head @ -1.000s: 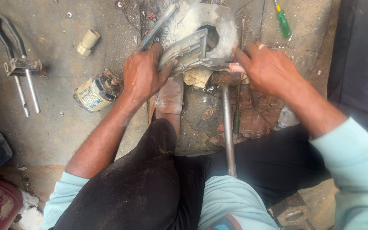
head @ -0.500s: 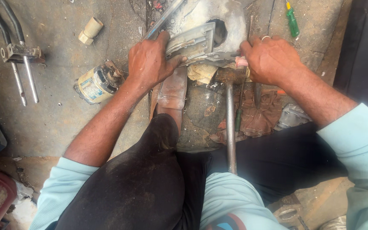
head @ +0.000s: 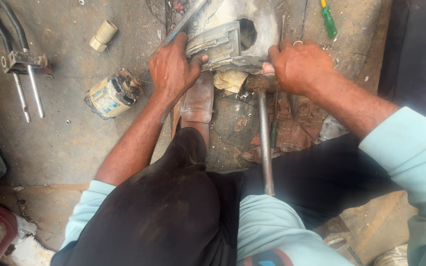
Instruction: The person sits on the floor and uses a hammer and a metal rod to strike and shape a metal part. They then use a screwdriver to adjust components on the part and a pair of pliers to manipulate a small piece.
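Much is cut off or hidden. The grey metal housing (head: 232,29) at twelve o'clock runs off the top edge, so its full shape cannot be told, and both hands cover its lower corners. The long flat bar (head: 186,20) at eleven o'clock of the housing vanishes under the left hand (head: 172,69) at one end and out of frame at the other. The fingertips of both hands are tucked behind metal, so how deep they reach is unclear. A dark knee fills the lower middle and hides the floor beneath.

The housing is dull grey, scuffed and pale-stained, with a dark round hole (head: 247,33) in its upper face and a ribbed, boxy part (head: 214,43) at its near side. It lies on the floor at twelve o'clock, just beyond the knee, between the two hands.

The left hand is curled tight on the ribbed part's left end, thumb pressed along its lower edge. The right hand (head: 299,66) is closed in a fist on the housing's right lower edge, a ring on one finger.

A hammer (head: 265,133) lies with its rusty head touching the housing and handle pointing to six o'clock. At nine o'clock sits a small motor (head: 110,96); at ten o'clock a puller tool (head: 18,61); at one o'clock a green screwdriver (head: 328,18).
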